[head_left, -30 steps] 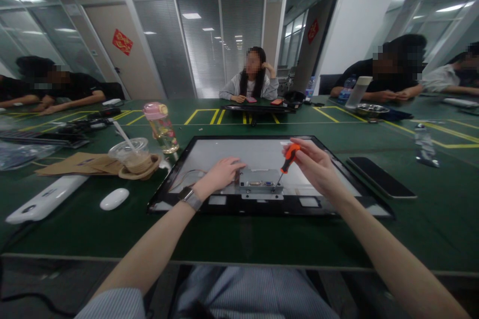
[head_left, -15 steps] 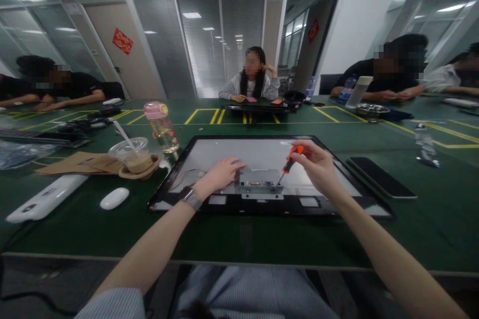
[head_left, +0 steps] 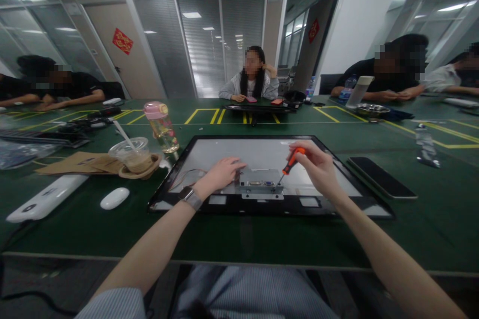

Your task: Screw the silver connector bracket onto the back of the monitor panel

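A flat monitor panel point(head_left: 243, 152) with a black frame lies on the green table, its pale back facing up. Near its front edge sits a metal bracket point(head_left: 258, 177) with a row of video ports. My right hand point(head_left: 316, 164) is closed on the handle of an orange and black screwdriver point(head_left: 292, 162). The screwdriver tilts down, its tip at the right end of the bracket. My left hand point(head_left: 223, 172), with a watch on the wrist, rests with fingers stretched out at the bracket's left side. Thin wires point(head_left: 190, 174) run beside it.
Left of the panel are a white mouse point(head_left: 115, 198), a white power strip point(head_left: 47, 198), an iced drink cup point(head_left: 130, 154) and a pink-lidded bottle point(head_left: 161, 127). A black phone point(head_left: 380, 177) lies to the right. Several people sit around the table.
My right hand has turned the screwdriver handle slightly, and its grip has shifted a little. The left hand and the panel stay where they were.
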`<state>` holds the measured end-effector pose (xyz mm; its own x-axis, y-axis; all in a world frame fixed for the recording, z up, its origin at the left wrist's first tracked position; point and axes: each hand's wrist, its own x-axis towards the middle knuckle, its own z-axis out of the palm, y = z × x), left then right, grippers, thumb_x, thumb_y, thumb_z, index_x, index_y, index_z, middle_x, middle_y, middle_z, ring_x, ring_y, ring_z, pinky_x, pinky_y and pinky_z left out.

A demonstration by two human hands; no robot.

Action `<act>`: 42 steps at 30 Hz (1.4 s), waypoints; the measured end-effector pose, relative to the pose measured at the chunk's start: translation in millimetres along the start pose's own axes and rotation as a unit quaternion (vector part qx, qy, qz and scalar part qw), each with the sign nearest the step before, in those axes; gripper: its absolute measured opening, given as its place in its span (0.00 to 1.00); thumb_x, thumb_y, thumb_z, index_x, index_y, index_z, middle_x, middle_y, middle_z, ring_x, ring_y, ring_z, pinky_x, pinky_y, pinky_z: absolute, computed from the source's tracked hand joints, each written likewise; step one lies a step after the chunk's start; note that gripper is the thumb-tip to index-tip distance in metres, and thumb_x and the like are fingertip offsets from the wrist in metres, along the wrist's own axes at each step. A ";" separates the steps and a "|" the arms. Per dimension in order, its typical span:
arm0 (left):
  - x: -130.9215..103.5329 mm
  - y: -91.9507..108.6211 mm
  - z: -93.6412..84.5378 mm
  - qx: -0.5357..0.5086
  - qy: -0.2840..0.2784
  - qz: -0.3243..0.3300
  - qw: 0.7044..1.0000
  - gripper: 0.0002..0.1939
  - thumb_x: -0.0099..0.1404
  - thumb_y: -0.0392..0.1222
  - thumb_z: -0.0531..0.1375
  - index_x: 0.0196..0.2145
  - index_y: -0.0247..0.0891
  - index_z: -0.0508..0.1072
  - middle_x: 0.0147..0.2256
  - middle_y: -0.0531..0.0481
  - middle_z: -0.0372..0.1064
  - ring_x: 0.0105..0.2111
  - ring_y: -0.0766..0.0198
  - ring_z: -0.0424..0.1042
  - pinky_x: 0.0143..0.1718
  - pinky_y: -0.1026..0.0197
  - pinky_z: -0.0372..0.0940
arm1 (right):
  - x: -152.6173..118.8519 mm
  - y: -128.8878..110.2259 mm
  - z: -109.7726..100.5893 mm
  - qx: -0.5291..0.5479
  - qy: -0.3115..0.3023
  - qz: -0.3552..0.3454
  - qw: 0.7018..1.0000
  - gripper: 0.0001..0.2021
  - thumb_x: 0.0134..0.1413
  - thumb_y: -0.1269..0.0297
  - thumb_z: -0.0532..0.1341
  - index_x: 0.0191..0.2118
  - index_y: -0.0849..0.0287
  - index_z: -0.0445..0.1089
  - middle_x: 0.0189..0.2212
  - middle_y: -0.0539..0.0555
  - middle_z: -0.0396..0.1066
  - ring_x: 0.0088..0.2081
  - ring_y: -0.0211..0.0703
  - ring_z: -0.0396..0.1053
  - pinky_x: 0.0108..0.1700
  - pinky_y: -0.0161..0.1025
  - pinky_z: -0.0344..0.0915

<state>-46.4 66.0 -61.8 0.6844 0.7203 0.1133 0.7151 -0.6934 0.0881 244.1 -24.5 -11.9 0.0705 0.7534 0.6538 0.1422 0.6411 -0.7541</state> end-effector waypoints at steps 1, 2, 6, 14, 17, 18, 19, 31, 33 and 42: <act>0.0 0.1 -0.1 0.000 0.000 0.000 1.000 0.26 0.74 0.33 0.49 0.67 0.45 0.64 0.68 0.44 0.59 0.66 0.54 0.62 0.67 0.48 0.58 | -0.4 -1.2 -0.4 0.015 -0.017 0.007 1.000 0.10 0.63 0.55 0.65 0.46 0.49 0.81 0.44 0.54 0.78 0.42 0.47 0.77 0.46 0.49 0.77; 0.0 0.3 -0.4 0.001 0.000 0.000 1.000 0.26 0.74 0.33 0.49 0.67 0.45 0.64 0.68 0.44 0.59 0.66 0.54 0.61 0.67 0.48 0.58 | -1.0 -2.5 -0.6 0.033 -0.033 0.017 0.999 0.12 0.66 0.54 0.61 0.48 0.49 0.80 0.47 0.55 0.78 0.45 0.49 0.78 0.49 0.51 0.76; -1.1 2.0 -2.6 0.003 -0.001 0.005 1.000 0.27 0.74 0.32 0.49 0.67 0.46 0.63 0.68 0.45 0.59 0.67 0.54 0.60 0.67 0.48 0.58 | -1.8 -7.3 -2.0 0.055 -0.047 0.047 0.996 0.14 0.65 0.55 0.63 0.53 0.48 0.78 0.49 0.55 0.79 0.48 0.53 0.78 0.54 0.57 0.74; -2.1 6.5 -7.2 0.004 -0.013 -0.002 1.000 0.27 0.74 0.33 0.50 0.67 0.45 0.64 0.68 0.45 0.59 0.67 0.53 0.60 0.68 0.49 0.57 | 2.7 -4.4 -5.8 -0.025 -0.005 -0.002 1.000 0.05 0.56 0.60 0.71 0.39 0.48 0.82 0.37 0.52 0.75 0.40 0.47 0.74 0.42 0.46 0.75; -1.6 6.1 -6.3 0.004 -0.012 -0.006 1.000 0.27 0.74 0.32 0.49 0.67 0.45 0.64 0.68 0.44 0.59 0.67 0.53 0.61 0.68 0.48 0.57 | 0.8 -1.1 -5.0 0.012 -0.027 0.023 0.999 0.11 0.65 0.57 0.63 0.49 0.47 0.80 0.41 0.53 0.78 0.44 0.48 0.76 0.50 0.51 0.74; -1.5 5.6 -5.8 0.003 -0.012 -0.007 1.000 0.26 0.74 0.33 0.49 0.67 0.45 0.64 0.68 0.43 0.59 0.67 0.53 0.61 0.68 0.47 0.57 | 0.1 -0.4 -4.6 0.038 -0.038 0.035 0.998 0.13 0.67 0.56 0.61 0.53 0.46 0.78 0.44 0.54 0.79 0.47 0.49 0.77 0.54 0.53 0.73; -1.4 5.2 -5.4 0.002 -0.013 -0.007 1.000 0.26 0.74 0.33 0.49 0.67 0.45 0.64 0.68 0.43 0.59 0.67 0.53 0.61 0.67 0.47 0.57 | -0.5 0.2 -4.1 0.062 -0.047 0.046 0.996 0.15 0.68 0.56 0.60 0.56 0.46 0.77 0.47 0.54 0.79 0.49 0.50 0.77 0.56 0.56 0.72; -2.3 5.7 -6.1 -0.005 -0.016 -0.011 1.000 0.27 0.75 0.33 0.49 0.68 0.46 0.63 0.69 0.43 0.58 0.68 0.53 0.60 0.67 0.47 0.57 | -0.1 6.2 -5.3 0.028 -0.038 0.050 0.998 0.15 0.66 0.53 0.62 0.54 0.47 0.78 0.42 0.53 0.81 0.45 0.49 0.78 0.55 0.55 0.72; -2.0 6.1 -6.4 -0.001 -0.016 -0.010 1.000 0.27 0.74 0.33 0.49 0.68 0.45 0.63 0.69 0.43 0.57 0.67 0.52 0.60 0.67 0.47 0.57 | -0.6 6.2 -5.8 0.026 -0.044 0.051 0.997 0.17 0.68 0.52 0.60 0.56 0.47 0.77 0.45 0.54 0.81 0.49 0.50 0.77 0.59 0.56 0.70; -2.3 5.1 -5.5 0.007 -0.008 -0.001 1.000 0.27 0.74 0.33 0.49 0.68 0.45 0.63 0.68 0.44 0.59 0.67 0.53 0.61 0.67 0.48 0.58 | 0.4 4.5 -5.5 -0.024 -0.012 0.021 0.999 0.10 0.60 0.56 0.68 0.46 0.46 0.81 0.45 0.53 0.77 0.44 0.48 0.75 0.50 0.49 0.73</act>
<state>-45.1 60.7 -56.2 0.6851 0.7220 0.0966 0.7184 -0.6916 0.0744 250.3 -22.1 -14.7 0.0537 0.7831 0.6196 0.1876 0.6015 -0.7765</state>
